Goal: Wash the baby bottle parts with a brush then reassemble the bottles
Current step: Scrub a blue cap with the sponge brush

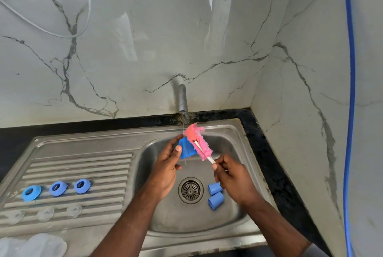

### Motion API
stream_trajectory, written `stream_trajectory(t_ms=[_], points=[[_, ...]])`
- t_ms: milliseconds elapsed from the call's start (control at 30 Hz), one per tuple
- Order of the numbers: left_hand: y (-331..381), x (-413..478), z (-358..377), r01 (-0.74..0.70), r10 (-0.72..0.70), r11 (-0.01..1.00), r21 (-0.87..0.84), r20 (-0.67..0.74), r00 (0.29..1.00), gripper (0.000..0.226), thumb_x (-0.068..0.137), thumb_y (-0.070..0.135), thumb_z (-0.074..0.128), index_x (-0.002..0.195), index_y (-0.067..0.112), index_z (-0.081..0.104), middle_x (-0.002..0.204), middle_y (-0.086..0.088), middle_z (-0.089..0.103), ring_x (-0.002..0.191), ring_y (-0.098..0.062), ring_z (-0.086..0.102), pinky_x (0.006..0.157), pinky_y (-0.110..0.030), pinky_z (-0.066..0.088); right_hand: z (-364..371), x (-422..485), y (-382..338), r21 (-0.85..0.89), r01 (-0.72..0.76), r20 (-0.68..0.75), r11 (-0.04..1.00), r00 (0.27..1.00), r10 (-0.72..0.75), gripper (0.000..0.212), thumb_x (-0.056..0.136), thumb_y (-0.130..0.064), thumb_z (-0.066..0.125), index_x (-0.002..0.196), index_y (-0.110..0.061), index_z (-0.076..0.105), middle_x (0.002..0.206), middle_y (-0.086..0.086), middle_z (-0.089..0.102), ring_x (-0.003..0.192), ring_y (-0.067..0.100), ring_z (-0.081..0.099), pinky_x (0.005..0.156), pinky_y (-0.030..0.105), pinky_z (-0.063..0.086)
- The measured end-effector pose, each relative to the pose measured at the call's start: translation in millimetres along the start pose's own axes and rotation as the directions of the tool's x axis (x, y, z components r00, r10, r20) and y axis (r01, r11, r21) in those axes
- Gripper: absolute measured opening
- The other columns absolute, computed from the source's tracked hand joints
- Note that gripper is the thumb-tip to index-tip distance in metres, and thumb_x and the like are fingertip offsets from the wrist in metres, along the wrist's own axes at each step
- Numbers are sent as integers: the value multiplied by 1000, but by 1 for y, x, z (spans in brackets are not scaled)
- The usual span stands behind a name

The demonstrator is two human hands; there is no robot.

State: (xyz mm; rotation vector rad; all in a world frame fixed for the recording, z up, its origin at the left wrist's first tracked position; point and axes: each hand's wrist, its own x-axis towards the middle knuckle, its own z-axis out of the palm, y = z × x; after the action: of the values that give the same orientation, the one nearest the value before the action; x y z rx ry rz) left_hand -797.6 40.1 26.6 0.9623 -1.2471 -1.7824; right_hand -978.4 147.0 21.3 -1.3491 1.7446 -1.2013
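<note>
Left hand (165, 165): seen at centre frame over the basin; a blue cap (185, 150) is gripped between thumb and curled fingers.
Right hand (234, 178): right of centre; the white handle of the pink sponge brush (196, 140) is pinched by thumb and curled fingers.
Brush head: laid against the held cap, just under the tap (183, 99), where a thin stream is seen.
Sink (157, 234): two further caps (216, 200) are lying beside the drain.
Drainboard, left: three blue rings (57, 188) are set in a row, three clear teats (46, 213) below them.
Lower left corner: clear bottles (41, 244), blurred.
</note>
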Motion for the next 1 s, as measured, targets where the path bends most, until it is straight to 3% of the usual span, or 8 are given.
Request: stream_trajectory(t_ms=[133,267,400,500,567,767,900,1000], points=[[1,0,1,6,-7,997,-83,-12,1000,33,91,34,58,124,29,62,112,8,70,100,-13,57,70,-27,43,-3,1,4,43,-17,39,999,999,16,16,100,-17,59,86,-12,54,60,0,59,53,11,49,53,35,43],[3,-2,4,-5,5,967,-255,0,1000,35,101,19,44,135,21,56,119,-4,70,97,-20,64,73,-32,50,-3,1,6,81,-81,60,993,995,76,18,101,-16,58,85,-10,51,59,1,58,51,12,46,49,28,40],[8,0,5,34,-58,915,-403,-48,997,40,98,27,48,136,19,57,119,-11,69,92,-22,68,75,-32,57,-5,1,7,25,-76,23,997,997,75,17,100,-17,59,84,-18,54,58,0,59,49,12,48,51,32,43],[10,2,1,35,-95,867,-497,-97,991,36,101,28,47,133,15,57,112,-12,72,91,-23,73,77,-33,62,-9,0,6,-11,-60,-20,998,998,60,4,99,-24,63,100,-26,60,59,-1,61,52,10,55,57,37,49],[11,3,-3,31,-105,854,-519,-113,988,32,103,26,45,130,15,59,111,-12,74,93,-23,74,79,-34,62,-10,-2,0,-39,-19,-10,999,1000,19,13,96,-27,66,107,-32,59,60,-2,62,55,9,59,59,36,53],[4,2,-8,40,-122,868,-494,-135,983,34,99,24,51,130,13,59,114,-15,71,96,-23,73,80,-33,62,-1,-4,-11,-12,-34,135,999,990,36,14,101,-21,58,106,-34,62,65,3,66,46,14,48,46,30,43],[3,4,-9,53,-102,902,-428,-93,990,28,103,21,45,127,16,60,110,-12,74,93,-20,74,77,-29,61,-1,-4,-9,-159,-49,227,986,970,85,16,103,-21,54,103,-32,65,63,2,66,45,4,52,53,23,42],[0,3,-17,77,-86,972,-224,-32,996,28,102,17,48,127,18,60,115,-13,72,99,-21,71,81,-29,59,-8,-1,-14,-359,-11,247,933,963,107,17,103,-26,53,106,-37,65,66,-2,67,60,4,61,60,15,43]])
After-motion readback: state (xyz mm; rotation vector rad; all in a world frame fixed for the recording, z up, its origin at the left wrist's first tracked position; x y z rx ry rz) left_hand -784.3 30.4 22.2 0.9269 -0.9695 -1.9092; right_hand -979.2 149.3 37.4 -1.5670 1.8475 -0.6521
